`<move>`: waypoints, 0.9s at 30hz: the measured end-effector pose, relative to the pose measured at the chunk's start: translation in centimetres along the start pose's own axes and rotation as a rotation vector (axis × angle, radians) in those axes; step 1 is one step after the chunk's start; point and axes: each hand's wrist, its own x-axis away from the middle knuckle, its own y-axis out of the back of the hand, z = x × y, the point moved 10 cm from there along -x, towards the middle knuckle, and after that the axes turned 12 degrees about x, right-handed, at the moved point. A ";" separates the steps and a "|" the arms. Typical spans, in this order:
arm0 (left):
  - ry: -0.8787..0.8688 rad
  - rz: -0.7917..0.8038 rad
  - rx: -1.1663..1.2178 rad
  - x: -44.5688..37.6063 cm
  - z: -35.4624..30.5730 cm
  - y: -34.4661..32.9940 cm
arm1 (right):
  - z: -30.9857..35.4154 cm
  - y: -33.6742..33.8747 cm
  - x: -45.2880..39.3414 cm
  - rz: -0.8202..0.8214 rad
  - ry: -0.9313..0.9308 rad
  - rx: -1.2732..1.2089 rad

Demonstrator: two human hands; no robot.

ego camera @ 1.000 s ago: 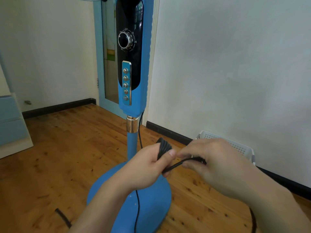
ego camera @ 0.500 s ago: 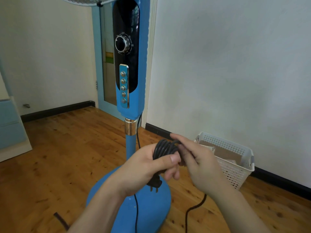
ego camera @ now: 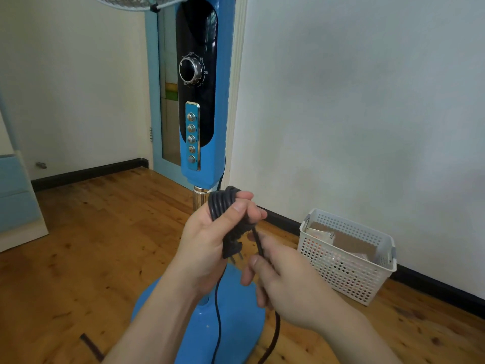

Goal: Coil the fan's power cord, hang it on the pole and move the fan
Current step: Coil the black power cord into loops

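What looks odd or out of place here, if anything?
Nothing looks damaged or spilled. The fan stands upright. The left hand grips the coiled cord, with the plug hanging below it. The right hand holds the loose cord. A dark strip lies alone on the floor; what it is, I cannot tell.

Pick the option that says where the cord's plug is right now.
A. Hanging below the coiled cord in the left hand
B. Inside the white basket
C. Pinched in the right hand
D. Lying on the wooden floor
A: the plug dangles prongs-down under the coiled cord that the left hand grips, while the right hand holds only a loose stretch of cord.
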 end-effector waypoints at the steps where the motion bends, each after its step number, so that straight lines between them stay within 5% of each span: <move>1: -0.010 -0.030 -0.017 0.0 0.0 0.2 | 0.3 -0.1 0.1 0.022 0.004 0.022; 6: -0.008 -0.105 -0.315 0.3 0.1 0.3 | 1.8 0.1 0.9 0.070 0.051 0.251; 10: -0.054 0.034 -0.555 0.4 -0.3 -1.5 | 2.6 1.3 1.6 0.050 0.095 0.422; 21: -0.078 0.150 -0.971 0.6 -0.2 -1.4 | 4.3 4.5 2.3 -0.104 0.229 0.474; 27: 0.104 0.265 -0.981 1.4 2.2 -1.1 | 4.9 7.6 2.8 -0.305 0.340 0.464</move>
